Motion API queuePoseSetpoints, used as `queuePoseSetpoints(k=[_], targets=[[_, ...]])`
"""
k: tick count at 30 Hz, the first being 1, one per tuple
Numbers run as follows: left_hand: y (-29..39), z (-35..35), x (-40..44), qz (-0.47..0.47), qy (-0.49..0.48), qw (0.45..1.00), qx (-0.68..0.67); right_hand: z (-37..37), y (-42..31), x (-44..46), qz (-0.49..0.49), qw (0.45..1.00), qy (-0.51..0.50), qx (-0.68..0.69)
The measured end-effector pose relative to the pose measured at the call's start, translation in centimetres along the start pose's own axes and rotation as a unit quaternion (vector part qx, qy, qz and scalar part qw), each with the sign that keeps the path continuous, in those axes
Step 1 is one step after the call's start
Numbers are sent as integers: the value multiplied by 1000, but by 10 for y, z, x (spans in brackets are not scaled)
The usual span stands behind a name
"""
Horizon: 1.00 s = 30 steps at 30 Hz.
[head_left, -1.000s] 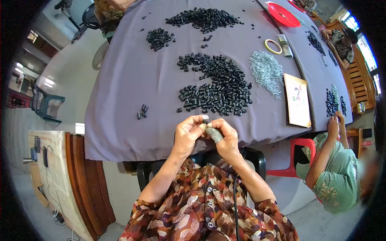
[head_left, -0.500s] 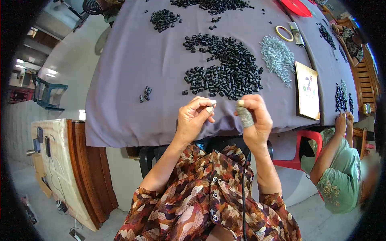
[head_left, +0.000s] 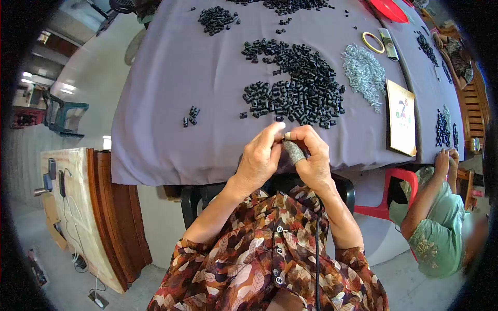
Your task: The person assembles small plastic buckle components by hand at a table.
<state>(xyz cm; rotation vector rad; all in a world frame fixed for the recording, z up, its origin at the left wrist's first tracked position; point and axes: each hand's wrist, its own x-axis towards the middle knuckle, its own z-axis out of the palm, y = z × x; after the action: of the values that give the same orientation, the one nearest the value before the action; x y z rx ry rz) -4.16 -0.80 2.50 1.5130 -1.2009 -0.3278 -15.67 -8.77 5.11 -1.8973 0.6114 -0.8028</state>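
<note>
My left hand [head_left: 261, 158] and my right hand [head_left: 313, 158] meet fingertip to fingertip over the table's near edge. Both are closed in a pinch; a dark speck shows between the fingertips, too small and hidden to name. A grey wrap [head_left: 294, 152] covers my right thumb. Just beyond my fingers spreads a large heap of small black plastic pieces [head_left: 298, 88], short and tube-like. To its right lies a pile of small silvery metal pieces [head_left: 363, 72]. A few black pieces [head_left: 192, 115] sit apart on the left.
Grey cloth [head_left: 166, 93] covers the table. A pale booklet [head_left: 401, 118], a tape roll [head_left: 373, 42] and a red tray [head_left: 390, 9] lie on the right. More black pieces [head_left: 217, 19] are farther back. A co-worker's hands [head_left: 447, 156] are at the right, beside a red chair [head_left: 386, 194].
My hands, apart before, have come together; the right moved left to meet the left, which turned inward. The view has shifted slightly. The heaps look unchanged.
</note>
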Motion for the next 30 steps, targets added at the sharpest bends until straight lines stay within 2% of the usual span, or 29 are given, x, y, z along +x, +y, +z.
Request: queuePoseSetpoints(k=[4, 7, 10, 12, 14, 19, 20, 23, 27, 29, 30], targets=[[1, -2, 1, 41, -19, 998, 45, -1, 4, -1, -3, 1000, 3, -21], [4, 1, -2, -38, 10, 998, -43, -5, -2, 0, 26, 999, -20, -35], [0, -5, 1, -15, -29, 999, -39, -5, -1, -1, 45, 999, -17, -24], [2, -5, 1, -59, -27, 994, -84, -3, 0, -2, 71, 997, -2, -6], [1, -5, 0, -91, -28, 989, -117, -3, 3, -3, 45, 999, 2, -27], [-3, -9, 1, -94, -31, 984, -146, 1, -7, 0, -15, 995, 29, -95], [-2, -11, 2, -98, -32, 983, -150, 4, 3, -2, -68, 992, 34, -101], [-11, -9, -2, -199, -11, 929, -311, 13, -7, -2, -105, 989, 15, -103], [-18, -18, 4, -174, 46, 937, -300, 14, -7, 11, -161, 976, -52, -140], [-16, -25, 6, -207, 45, 925, -315, 8, -13, 28, -166, 980, -42, -105], [-15, -27, 7, -223, 50, 920, -317, 4, -13, 37, -130, 987, -21, -93]])
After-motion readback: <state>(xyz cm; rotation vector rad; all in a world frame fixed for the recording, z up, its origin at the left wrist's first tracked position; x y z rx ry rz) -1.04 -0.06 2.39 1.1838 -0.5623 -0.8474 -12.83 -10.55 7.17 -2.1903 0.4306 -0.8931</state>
